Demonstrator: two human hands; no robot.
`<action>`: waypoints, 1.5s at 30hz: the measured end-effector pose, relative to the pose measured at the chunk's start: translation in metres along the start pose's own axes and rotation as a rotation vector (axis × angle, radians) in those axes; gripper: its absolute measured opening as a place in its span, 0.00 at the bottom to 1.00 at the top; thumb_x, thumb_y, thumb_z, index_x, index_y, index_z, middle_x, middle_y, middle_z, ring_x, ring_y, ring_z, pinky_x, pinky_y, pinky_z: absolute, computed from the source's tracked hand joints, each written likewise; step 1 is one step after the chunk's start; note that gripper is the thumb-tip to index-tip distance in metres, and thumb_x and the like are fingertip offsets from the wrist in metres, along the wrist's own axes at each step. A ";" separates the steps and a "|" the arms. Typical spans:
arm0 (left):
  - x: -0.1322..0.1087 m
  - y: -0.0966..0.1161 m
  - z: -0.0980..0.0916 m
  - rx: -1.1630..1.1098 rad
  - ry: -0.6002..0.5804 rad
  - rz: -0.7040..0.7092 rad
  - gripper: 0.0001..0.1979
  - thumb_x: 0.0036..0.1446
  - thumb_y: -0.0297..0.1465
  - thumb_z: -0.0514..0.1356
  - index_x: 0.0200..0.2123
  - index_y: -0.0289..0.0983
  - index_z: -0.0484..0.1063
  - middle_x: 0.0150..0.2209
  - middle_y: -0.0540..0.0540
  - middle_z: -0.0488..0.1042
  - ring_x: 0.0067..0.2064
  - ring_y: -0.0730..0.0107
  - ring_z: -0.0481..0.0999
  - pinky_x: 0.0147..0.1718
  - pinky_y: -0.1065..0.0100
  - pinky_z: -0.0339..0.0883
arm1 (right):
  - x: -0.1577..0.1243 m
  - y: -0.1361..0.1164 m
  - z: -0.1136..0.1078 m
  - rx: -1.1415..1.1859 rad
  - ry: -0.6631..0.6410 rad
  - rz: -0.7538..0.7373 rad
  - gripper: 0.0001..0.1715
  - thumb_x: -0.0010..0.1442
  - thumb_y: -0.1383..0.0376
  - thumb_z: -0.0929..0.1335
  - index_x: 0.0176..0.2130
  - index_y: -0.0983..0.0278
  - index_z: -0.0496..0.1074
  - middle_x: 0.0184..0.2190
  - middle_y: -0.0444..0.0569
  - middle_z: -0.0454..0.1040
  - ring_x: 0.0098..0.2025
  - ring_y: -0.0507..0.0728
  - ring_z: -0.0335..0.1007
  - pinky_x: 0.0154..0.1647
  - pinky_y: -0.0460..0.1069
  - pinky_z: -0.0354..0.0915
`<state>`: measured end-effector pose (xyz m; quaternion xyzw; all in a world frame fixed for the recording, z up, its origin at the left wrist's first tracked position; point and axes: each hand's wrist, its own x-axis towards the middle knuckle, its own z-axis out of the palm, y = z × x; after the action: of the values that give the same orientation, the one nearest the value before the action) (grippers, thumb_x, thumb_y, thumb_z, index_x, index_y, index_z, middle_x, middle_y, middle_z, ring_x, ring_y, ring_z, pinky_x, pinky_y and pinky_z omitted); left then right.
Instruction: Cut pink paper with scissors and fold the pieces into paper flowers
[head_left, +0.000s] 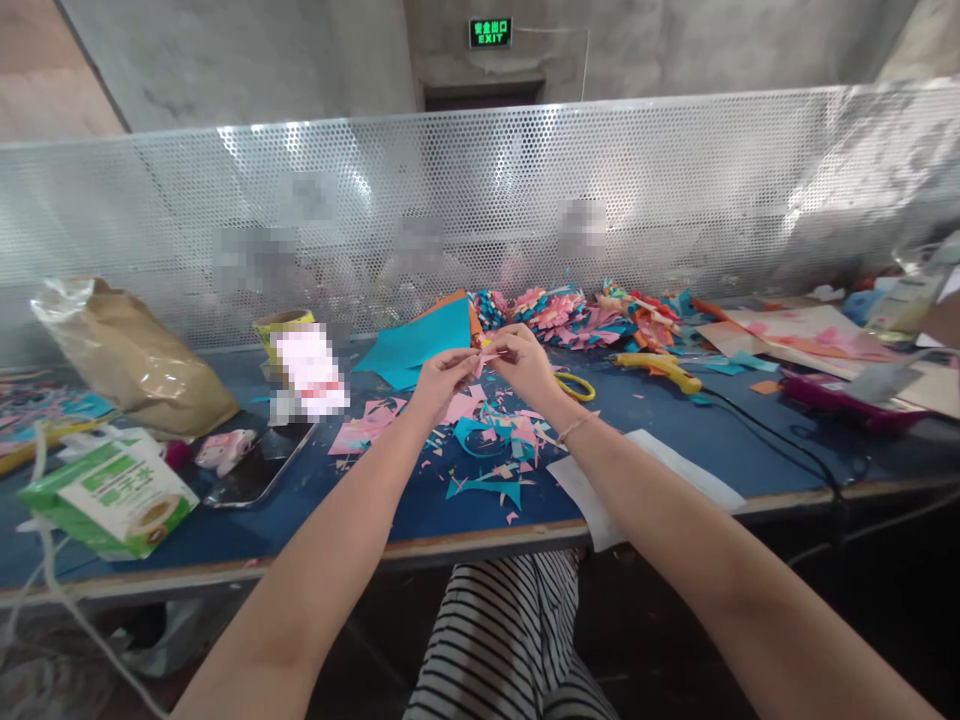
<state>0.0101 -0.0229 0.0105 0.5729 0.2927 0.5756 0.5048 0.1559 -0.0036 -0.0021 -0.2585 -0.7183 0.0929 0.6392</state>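
Both my hands meet above the middle of the blue table [675,430]. My left hand [442,378] and my right hand [523,362] pinch a small pink paper piece [486,358] between their fingertips. Under them lie pink and teal paper scraps [487,440] and a pink sheet [360,432]. A teal paper sheet [416,345] lies just behind my left hand. Yellow-handled scissors [576,385] lie beside my right wrist.
A pile of coloured paper flowers [577,315] sits at the back. A yellow glue gun [660,368] with a black cord lies to the right. A phone [255,475], a green carton [112,500] and a brown bag [135,360] are on the left. A perforated metal screen [480,200] closes the far side.
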 end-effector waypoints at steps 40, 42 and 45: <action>0.001 -0.002 -0.003 0.355 0.081 0.279 0.10 0.40 0.37 0.65 0.24 0.36 0.73 0.26 0.47 0.75 0.29 0.71 0.71 0.32 0.68 0.64 | 0.000 0.000 0.007 0.442 -0.046 0.446 0.15 0.42 0.66 0.69 0.34 0.64 0.69 0.29 0.44 0.71 0.30 0.49 0.66 0.32 0.47 0.65; 0.001 -0.002 -0.003 0.316 0.067 0.275 0.10 0.39 0.36 0.65 0.24 0.36 0.72 0.27 0.47 0.74 0.30 0.72 0.71 0.32 0.68 0.64 | 0.000 0.001 0.007 0.487 -0.063 0.443 0.15 0.42 0.65 0.70 0.34 0.64 0.70 0.29 0.44 0.72 0.31 0.50 0.67 0.34 0.47 0.65; 0.001 -0.003 -0.003 0.281 0.052 0.262 0.11 0.39 0.35 0.66 0.26 0.35 0.71 0.27 0.48 0.74 0.29 0.73 0.71 0.31 0.69 0.63 | 0.000 0.002 0.007 0.532 -0.086 0.444 0.16 0.40 0.64 0.72 0.33 0.64 0.70 0.29 0.45 0.73 0.33 0.51 0.68 0.36 0.48 0.65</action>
<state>0.0084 -0.0197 0.0074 0.6561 0.3060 0.6043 0.3327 0.1499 -0.0009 -0.0040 -0.2287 -0.6214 0.4243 0.6177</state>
